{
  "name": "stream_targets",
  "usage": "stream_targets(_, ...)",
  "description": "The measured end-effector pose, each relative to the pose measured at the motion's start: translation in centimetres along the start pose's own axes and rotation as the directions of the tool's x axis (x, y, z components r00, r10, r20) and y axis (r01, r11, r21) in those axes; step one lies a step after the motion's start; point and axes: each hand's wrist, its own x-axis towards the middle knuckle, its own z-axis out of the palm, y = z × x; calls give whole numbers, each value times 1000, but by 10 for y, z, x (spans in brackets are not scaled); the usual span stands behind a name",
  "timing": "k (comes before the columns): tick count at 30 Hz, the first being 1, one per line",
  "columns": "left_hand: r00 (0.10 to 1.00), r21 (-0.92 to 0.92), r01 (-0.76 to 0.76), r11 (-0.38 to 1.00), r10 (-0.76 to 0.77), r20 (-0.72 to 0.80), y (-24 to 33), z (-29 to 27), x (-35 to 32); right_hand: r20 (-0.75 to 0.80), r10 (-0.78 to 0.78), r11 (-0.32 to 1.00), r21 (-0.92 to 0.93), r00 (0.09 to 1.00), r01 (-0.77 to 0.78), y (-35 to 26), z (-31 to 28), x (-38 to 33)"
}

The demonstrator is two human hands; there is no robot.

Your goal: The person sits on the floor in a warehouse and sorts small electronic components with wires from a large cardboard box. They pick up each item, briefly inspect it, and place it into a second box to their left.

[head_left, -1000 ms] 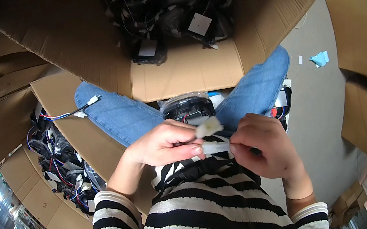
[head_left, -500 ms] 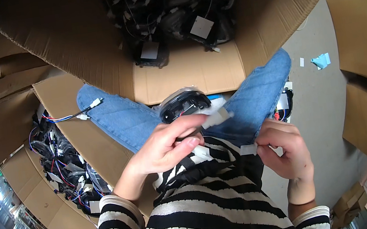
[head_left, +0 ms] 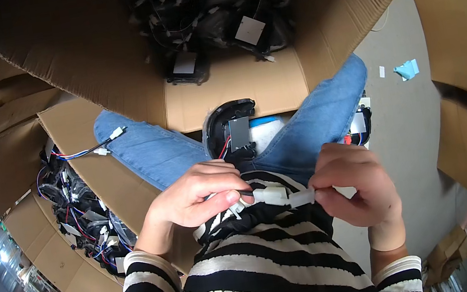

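My left hand (head_left: pixel 201 192) pinches a dark cable that ends in a white plug connector (head_left: pixel 270 195), over my lap. A second small white plug (head_left: pixel 237 209) hangs below its fingertips. Between thumb and forefinger, my right hand (head_left: pixel 355 183) grips a small flat whitish piece (head_left: pixel 301 197), perhaps a tag or sticker. That piece meets or overlaps the end of the connector; I cannot tell if it is attached. Just beyond my left hand lies a curved black housing (head_left: pixel 213 126) with a grey rectangular plate (head_left: pixel 240 133) and red wires, resting between my legs.
A large open cardboard box (head_left: pixel 238 94) ahead holds several black bagged parts (head_left: pixel 188 68) with white labels. Left, another box (head_left: pixel 88 161) contains tangled wired parts (head_left: pixel 71 188); a cable with white plugs (head_left: pixel 102 146) lies over its edge. A blue scrap (head_left: pixel 407 70) lies on the floor at right.
The white connector in my left hand has come down toward the right hand's whitish piece, and the two now meet. The black housing now sits turned, its grey plate showing.
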Motion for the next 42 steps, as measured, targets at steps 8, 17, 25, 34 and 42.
stream_targets(8, 1000, -21, 6, 1000, -5, 30, 4, 7, -1, 70, 78, 970, -234, 994, -59, 2, 2, -10)
stream_targets(17, 993, 215, 91, 972, -74, -89, 47, 9, -27, -24, 100, 991, -87, 995, -101, 13, -13, -30)
stream_targets(25, 434, 399, 901, 170, -333, -838, 227, 51, -187, 23, 140, 985, -108, 990, -137, 31, -13, -21)
stream_targets(34, 596, 712, 701, -27, -526, -607, 115, 9, -145, 120, 76, 993, -100, 990, -64, 34, -8, -13)
stream_targets(42, 828, 512, 535, 672, -298, -475, -141, -105, 151, -46, 229, 973, 43, 972, -227, 51, -35, -35)
